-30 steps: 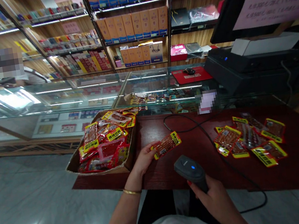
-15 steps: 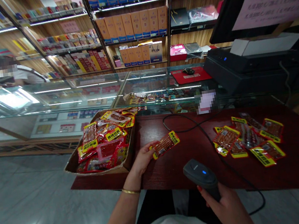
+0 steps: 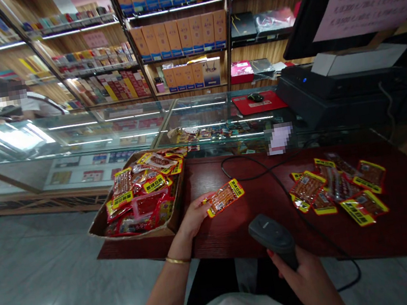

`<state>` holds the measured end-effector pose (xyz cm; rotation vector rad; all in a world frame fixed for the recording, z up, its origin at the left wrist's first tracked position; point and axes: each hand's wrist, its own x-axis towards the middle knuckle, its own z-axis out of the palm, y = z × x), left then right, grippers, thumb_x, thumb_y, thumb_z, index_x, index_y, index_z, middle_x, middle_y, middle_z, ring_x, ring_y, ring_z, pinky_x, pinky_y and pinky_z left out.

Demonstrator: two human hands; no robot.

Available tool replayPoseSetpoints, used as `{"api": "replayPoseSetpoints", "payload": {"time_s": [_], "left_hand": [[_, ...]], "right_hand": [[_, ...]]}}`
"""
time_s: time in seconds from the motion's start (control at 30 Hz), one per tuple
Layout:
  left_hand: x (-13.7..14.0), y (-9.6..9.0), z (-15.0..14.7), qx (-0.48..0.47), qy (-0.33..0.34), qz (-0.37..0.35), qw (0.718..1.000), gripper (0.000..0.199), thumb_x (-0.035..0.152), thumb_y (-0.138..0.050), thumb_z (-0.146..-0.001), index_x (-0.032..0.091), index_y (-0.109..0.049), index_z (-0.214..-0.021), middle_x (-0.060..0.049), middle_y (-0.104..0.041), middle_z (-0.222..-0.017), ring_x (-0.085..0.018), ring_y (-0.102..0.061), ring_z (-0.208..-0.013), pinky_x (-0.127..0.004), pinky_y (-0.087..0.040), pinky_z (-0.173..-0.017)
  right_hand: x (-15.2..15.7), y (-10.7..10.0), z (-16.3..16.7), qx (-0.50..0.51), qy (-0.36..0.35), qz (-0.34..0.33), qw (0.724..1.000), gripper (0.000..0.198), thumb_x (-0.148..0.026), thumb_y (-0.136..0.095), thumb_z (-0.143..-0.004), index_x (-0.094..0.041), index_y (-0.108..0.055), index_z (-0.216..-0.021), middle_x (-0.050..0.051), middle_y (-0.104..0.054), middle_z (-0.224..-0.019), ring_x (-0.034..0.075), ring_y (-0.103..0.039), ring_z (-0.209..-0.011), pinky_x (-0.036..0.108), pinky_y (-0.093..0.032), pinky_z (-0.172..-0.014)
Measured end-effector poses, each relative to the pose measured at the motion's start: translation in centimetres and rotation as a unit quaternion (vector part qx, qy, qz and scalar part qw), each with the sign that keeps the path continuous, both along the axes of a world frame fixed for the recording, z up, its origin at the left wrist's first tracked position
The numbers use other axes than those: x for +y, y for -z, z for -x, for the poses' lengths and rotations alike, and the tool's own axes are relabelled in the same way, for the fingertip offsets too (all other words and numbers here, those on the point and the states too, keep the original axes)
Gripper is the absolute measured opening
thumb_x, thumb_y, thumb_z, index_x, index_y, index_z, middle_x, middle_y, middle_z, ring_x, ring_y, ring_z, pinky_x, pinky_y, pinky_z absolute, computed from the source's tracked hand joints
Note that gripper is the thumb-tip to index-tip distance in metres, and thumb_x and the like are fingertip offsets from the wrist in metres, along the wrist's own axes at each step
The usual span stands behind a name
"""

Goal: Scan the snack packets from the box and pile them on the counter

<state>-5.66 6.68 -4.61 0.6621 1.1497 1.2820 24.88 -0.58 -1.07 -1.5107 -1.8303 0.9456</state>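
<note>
Left hand (image 3: 194, 217): forearm extended toward one o'clock; thumb and fingers closed in a pinch. Packet (image 3: 224, 198), flat, red and yellow: held by its near end, at two o'clock from that hand, over the counter (image 3: 218, 243); judged light, pliable and slick-filmed, best gripped at an end seal. Scanner (image 3: 273, 235): pointed toward eleven o'clock. Right hand (image 3: 309, 278): placed at five o'clock from the scanner, closed round its handle, fingertips mostly hidden.
</note>
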Motion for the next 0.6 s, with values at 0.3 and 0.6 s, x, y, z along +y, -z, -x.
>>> {"api": "replayPoseSetpoints", "payload": {"time_s": [0.3, 0.6], "left_hand": [[0.2, -0.2, -0.4, -0.011, -0.020, 0.016, 1.000, 0.057, 0.037, -0.092, -0.067, 0.015, -0.073, -0.117, -0.012, -0.078, -0.114, -0.021, -0.075, -0.093, -0.031, -0.055, -0.089], [7.7, -1.9, -11.6, -0.085, 0.065, 0.008, 0.994, 0.041, 0.021, -0.082, -0.075, 0.014, -0.069, -0.114, -0.012, -0.077, -0.111, -0.019, -0.074, -0.088, -0.030, -0.058, -0.083]], "right_hand": [[0.7, 1.0, 0.3, 0.070, 0.029, 0.048, 0.996, 0.044, -0.063, -0.063, -0.087, -0.021, -0.075, -0.086, 0.004, -0.073, -0.059, 0.025, -0.070, -0.054, 0.031, -0.054, -0.059], [2.8, 4.2, -1.0, 0.226, 0.072, 0.067, 0.969, 0.058, -0.075, -0.069, -0.077, -0.018, -0.072, -0.068, 0.009, -0.076, -0.063, 0.028, -0.073, -0.063, 0.035, -0.057, -0.067]]}}
